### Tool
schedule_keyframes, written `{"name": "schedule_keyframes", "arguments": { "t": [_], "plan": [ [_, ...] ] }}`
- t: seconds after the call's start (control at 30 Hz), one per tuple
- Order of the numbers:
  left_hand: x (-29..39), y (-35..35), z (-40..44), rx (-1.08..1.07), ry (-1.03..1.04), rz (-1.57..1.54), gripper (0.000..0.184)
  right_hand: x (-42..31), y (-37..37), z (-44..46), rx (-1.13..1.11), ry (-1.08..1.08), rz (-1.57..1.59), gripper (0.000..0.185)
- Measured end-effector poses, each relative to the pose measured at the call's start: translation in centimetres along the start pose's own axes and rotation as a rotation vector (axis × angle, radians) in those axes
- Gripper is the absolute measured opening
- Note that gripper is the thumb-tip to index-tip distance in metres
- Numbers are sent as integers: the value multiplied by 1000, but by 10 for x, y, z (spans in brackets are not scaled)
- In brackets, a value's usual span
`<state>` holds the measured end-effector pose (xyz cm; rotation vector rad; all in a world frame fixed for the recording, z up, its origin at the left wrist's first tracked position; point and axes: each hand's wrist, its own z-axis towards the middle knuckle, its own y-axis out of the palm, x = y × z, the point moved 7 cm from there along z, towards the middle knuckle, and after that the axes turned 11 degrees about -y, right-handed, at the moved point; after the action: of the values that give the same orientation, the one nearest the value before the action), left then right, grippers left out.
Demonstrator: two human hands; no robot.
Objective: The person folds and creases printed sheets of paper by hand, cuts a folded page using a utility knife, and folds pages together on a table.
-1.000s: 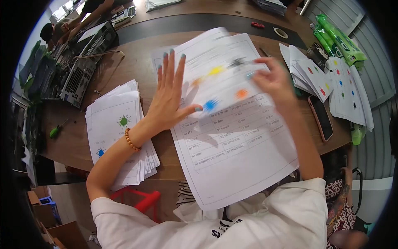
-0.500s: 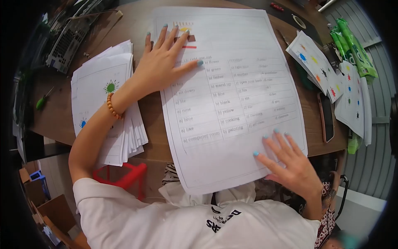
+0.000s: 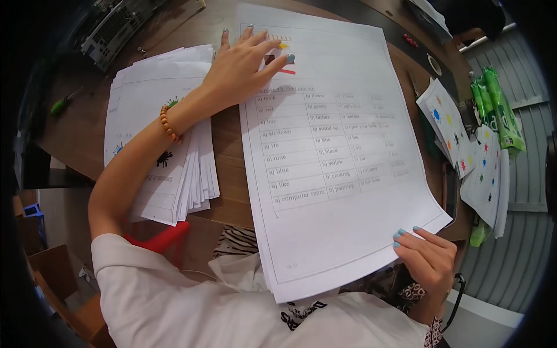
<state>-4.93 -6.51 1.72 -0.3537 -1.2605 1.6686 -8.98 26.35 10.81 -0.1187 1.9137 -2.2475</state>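
Observation:
A large printed worksheet lies in front of me, with a table of word choices and a small coloured picture near its top left. Its lower edge hangs past the desk edge over my lap, and more sheets seem to lie beneath it. My left hand rests on the upper left of the page, fingers spread, partly covering the picture. At the lower right corner, my right hand grips the paper's edge, fingers bent on top and thumb hidden beneath. That corner is lifted and curved.
Left of the worksheet is a stack of papers with ink-splat prints. To the right are splat-printed sheets, green packets, a phone and a tape roll. A green screwdriver lies far left. Below is a red stool.
My right hand has gone from lying spread on the page to gripping its lower right corner, which has risen. My left hand stays at the top. The head view has shifted slightly.

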Motion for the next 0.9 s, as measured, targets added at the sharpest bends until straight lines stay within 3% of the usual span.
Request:
{"name": "schedule_keyframes", "arguments": {
  "t": [0.17,0.23,0.3,0.33,0.4,0.43,0.47,0.57,0.63,0.77,0.83,0.9],
  "plan": [
    [9,-3,-1,-177,-49,-26,45,18,-17,11,-92,-85,167,11],
    [12,-6,-2,-195,-52,-58,44,29,-24,26,-70,-87,536,15],
    [12,-7,-2,-225,-73,-48,43,43,-31,35,-17,-105,549,12],
    [8,0,-2,-215,-82,-55,43,55,-37,46,46,-13,393,10],
    [0,-4,2,89,-66,-206,35,74,-45,72,118,97,178,10],
    [-1,-11,6,97,-66,-205,35,81,-45,91,125,119,120,13],
    [-11,-20,11,57,-221,-521,36,93,-39,108,158,103,131,14],
    [-22,-47,17,243,-166,-974,39,134,0,160,168,22,75,15],
    [-7,-94,3,654,213,-819,38,166,32,191,189,25,-3,13],
    [70,-79,-26,160,601,-380,46,201,67,234,237,83,28,13],
    [87,-43,-43,-24,606,-166,57,207,77,236,232,123,25,14],
    [75,-11,-47,-208,450,-74,62,204,78,233,281,110,-37,13]
  ]
}}
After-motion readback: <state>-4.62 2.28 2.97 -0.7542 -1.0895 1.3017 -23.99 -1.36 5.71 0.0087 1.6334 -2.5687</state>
